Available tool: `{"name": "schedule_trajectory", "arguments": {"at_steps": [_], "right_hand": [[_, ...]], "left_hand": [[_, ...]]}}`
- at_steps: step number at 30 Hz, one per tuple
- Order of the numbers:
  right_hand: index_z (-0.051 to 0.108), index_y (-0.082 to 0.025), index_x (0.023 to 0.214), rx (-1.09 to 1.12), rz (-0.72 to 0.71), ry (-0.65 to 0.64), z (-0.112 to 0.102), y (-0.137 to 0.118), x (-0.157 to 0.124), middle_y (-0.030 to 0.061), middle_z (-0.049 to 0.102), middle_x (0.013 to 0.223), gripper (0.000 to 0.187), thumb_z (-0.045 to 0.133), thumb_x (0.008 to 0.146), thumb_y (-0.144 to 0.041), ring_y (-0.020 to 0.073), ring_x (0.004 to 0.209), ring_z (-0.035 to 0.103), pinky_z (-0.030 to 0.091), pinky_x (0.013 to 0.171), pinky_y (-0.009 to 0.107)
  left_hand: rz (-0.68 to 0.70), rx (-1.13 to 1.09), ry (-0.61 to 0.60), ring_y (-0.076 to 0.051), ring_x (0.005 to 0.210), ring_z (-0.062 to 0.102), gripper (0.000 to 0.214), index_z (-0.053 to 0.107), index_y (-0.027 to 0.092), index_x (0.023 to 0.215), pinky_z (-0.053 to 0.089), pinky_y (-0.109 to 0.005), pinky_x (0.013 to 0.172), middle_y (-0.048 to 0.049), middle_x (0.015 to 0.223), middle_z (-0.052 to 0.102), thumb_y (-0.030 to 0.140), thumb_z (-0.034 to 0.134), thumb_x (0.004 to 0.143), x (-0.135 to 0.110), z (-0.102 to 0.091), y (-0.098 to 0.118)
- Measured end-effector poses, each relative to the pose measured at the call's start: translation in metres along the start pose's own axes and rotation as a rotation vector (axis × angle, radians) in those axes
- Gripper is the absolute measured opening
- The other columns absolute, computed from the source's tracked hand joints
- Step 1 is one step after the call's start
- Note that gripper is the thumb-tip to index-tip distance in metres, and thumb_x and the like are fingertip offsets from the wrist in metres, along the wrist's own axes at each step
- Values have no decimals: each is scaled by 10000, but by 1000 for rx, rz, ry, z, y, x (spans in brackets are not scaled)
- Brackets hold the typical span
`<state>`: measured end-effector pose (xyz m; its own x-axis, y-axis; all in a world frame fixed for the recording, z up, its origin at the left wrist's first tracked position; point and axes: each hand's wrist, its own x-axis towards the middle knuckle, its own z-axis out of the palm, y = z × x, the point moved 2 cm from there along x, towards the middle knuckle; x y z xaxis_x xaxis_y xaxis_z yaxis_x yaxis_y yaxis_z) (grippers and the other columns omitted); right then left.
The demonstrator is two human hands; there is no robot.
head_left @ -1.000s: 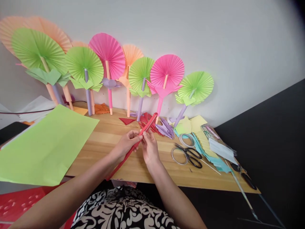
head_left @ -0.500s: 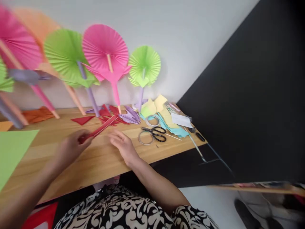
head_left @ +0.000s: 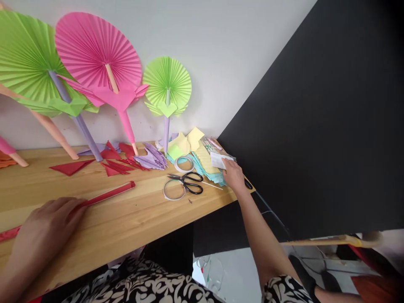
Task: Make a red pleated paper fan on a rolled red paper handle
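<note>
My left hand [head_left: 47, 223] lies over a long folded red paper strip [head_left: 109, 193] and presses it flat on the wooden table [head_left: 126, 223], fingers curled on it. My right hand [head_left: 233, 173] is stretched to the table's far right corner, where it touches a small white card [head_left: 219, 160] lying on a pile of teal and yellow papers [head_left: 205, 162]. Its fingers are mostly hidden. Black scissors [head_left: 187, 182] and two tape rings [head_left: 174, 190] lie between my hands.
Pleated paper fans on sticks lean against the white wall: green [head_left: 167, 84], pink [head_left: 97, 52], another green [head_left: 25, 54]. Red paper scraps [head_left: 71, 167] and folded purple pieces [head_left: 151, 159] lie at the back. The table's right edge drops beside a black panel [head_left: 315, 126].
My right hand let go of the red strip and reached to the far right corner. My left hand lowered the strip onto the table. The view swung right.
</note>
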<state>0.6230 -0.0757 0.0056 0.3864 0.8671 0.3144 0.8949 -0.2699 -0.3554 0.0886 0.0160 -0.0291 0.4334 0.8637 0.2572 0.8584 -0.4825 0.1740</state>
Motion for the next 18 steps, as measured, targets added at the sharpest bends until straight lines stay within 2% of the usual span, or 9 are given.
{"name": "schedule_trajectory", "arguments": {"at_steps": [3,6,10,12,14,16,18], "right_hand": [[603,-143,1290,-106,-31,-80,8,20,17,135,573,1397,555,485,760,-26,300,1354,427,234,1145,476],[650,-186,1226,-168,-55,-138,15,26,35,102,639,1324,476,478,802,-54,269,1290,508,237,1146,455],[573,-101,1320,-228,17,-141,9,30,61,204,687,1199,469,391,888,-120,307,1132,625,352,1052,502],[497,-115,1396,-230,11,-171,6,26,68,200,644,1280,532,458,868,-158,315,1182,600,391,1028,469],[446,-170,1441,-204,-35,-221,7,15,67,142,570,1398,595,528,854,-220,281,1274,538,399,1044,389],[419,-197,1459,-166,-74,-260,13,1,59,99,525,1452,589,519,891,-314,243,1320,499,395,1056,329],[430,-196,1454,-136,-89,-291,23,-12,48,100,542,1435,593,506,909,-418,247,1303,517,411,1042,328]], "left_hand": [[30,85,-16,-316,1001,614,520,705,111,1000,433,-423,946,-168,1074,710,404,280,939,-1,5,0],[3,77,-13,-306,999,614,492,693,121,1000,429,-417,956,-159,1068,712,398,291,944,-1,4,2],[6,43,9,-307,976,622,483,680,153,961,433,-419,944,-155,1032,716,434,288,929,1,2,4],[-4,37,32,-312,967,619,484,670,162,951,438,-421,927,-159,1025,712,453,284,928,0,2,3],[-12,38,39,-312,965,613,474,661,173,957,441,-425,913,-156,1028,707,458,283,935,-1,4,2],[-8,38,43,-314,969,608,465,656,175,969,440,-431,914,-155,1036,702,456,287,940,-1,7,0],[-3,28,44,-317,976,605,464,659,164,980,438,-436,921,-157,1040,700,451,297,940,-2,8,-1]]}}
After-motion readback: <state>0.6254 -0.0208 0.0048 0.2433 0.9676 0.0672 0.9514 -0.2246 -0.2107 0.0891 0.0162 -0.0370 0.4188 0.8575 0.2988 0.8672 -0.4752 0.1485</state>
